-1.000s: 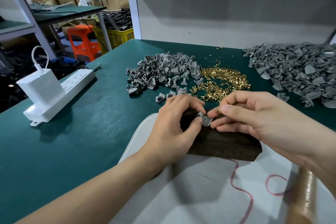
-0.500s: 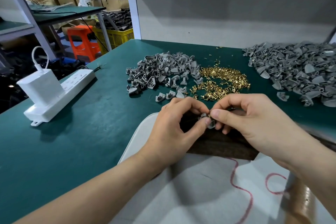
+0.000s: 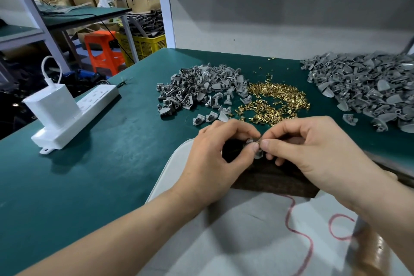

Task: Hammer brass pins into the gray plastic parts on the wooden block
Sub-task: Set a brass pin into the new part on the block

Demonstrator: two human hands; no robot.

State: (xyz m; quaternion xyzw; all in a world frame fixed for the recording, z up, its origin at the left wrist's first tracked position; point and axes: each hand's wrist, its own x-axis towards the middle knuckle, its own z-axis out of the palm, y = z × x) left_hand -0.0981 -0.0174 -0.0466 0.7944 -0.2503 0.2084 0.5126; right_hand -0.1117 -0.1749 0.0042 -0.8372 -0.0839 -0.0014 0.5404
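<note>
Still left hand (image 3: 215, 159) and right hand (image 3: 313, 152), fingertips tight on 1 gray part (image 3: 258, 155) over wooden block (image 3: 268, 182).

gray part (image 3: 258, 155): mostly hidden by fingers (image 3: 252, 147) | wooden handle (image 3: 374, 251): blurred, perhaps hammer, cut off

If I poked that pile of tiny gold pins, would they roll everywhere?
They would probably scatter, not slide as one: the gold pins lie loose in a heap, with a few strays apart near the back. Each seems to have a flat head, so it would likely roll in a small curve. The green mat looks matte, which may slow them.
</note>
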